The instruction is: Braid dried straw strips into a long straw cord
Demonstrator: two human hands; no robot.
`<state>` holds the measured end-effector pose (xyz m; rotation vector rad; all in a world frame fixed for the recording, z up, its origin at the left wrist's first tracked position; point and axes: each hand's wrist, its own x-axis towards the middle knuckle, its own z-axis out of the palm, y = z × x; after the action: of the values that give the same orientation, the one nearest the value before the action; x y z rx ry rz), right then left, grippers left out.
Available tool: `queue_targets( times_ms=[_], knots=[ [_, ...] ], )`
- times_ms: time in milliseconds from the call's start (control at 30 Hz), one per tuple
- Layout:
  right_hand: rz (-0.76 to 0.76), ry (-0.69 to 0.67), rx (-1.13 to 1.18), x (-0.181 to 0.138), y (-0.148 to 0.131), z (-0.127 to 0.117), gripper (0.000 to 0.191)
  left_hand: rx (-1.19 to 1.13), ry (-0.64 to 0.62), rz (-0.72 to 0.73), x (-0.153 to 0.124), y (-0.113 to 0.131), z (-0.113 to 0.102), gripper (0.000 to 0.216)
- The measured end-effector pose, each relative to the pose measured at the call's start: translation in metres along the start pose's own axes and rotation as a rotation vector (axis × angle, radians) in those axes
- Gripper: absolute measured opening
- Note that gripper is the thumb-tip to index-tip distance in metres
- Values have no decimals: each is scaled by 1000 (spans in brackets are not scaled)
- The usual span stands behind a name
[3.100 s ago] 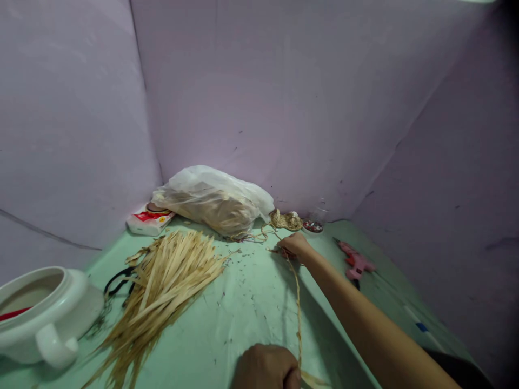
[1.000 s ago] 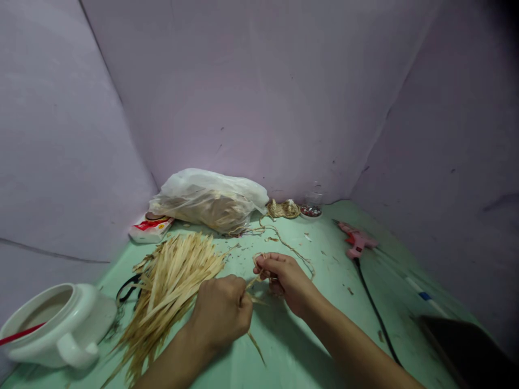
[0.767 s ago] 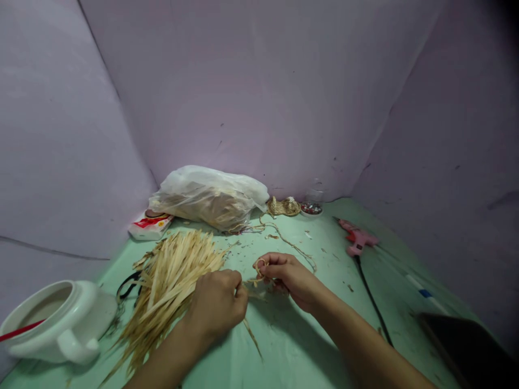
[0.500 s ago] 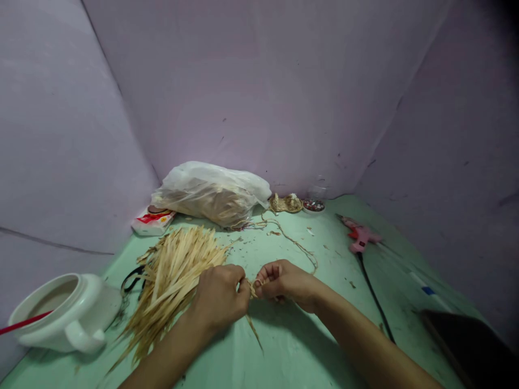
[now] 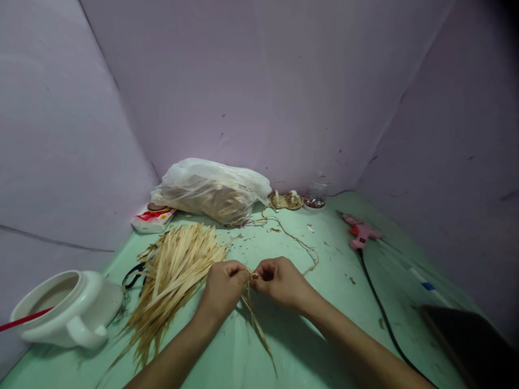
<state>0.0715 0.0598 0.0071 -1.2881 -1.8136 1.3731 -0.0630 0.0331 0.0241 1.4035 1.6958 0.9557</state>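
Note:
My left hand (image 5: 227, 285) is closed in a pinch around a thin strand of dried straw (image 5: 259, 329), whose loose ends hang down toward the table. Close against it, my right hand (image 5: 279, 278) pinches the same strand near a small bend or loop between the fingertips. The exact shape of that bend is partly hidden by my fingers. Left of my hands lies a big spread bundle of pale dried straw strips (image 5: 180, 270). A thin twine (image 5: 290, 235) curves across the table behind my right hand.
A white ceramic pot (image 5: 81, 308) holding a red stick stands at the left. Behind are a plastic bag (image 5: 211, 189), a red-and-white packet (image 5: 153, 220), a small woven piece (image 5: 286, 200) and a dish of beads (image 5: 314, 202). A pink glue gun (image 5: 360, 231) with a black cord lies right.
Both hands have risen slightly and drawn closer together. More of the straw strand now hangs below them.

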Motion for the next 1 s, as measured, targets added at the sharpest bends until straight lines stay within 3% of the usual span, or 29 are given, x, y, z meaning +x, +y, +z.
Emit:
queue_targets(
  times_ms=[100,267,400,533,700,833,1000],
  knots=[
    [-138,117,-42,-4,-5,2,11,-175,16,-105,2,-3,3,15],
    [-313,161,-163,-7,-11,1,6,-487,-61,-276,2,-3,4,16],
    [-399,201,-238,-7,-12,3,12,-547,-50,-270,1,-1,4,16],
    [-381,229,-259,-10,-14,5,15,-555,-16,-226,-1,-3,8,14],
    [-273,408,-423,-13,-15,7,8,-539,-51,-181,-2,-5,12,15],
    [-212,411,-453,-13,-14,6,8,-274,-24,-46,-1,-6,11,16],
    [-213,362,-518,-12,-16,-4,10,505,131,311,-4,-13,9,20]
  ],
)
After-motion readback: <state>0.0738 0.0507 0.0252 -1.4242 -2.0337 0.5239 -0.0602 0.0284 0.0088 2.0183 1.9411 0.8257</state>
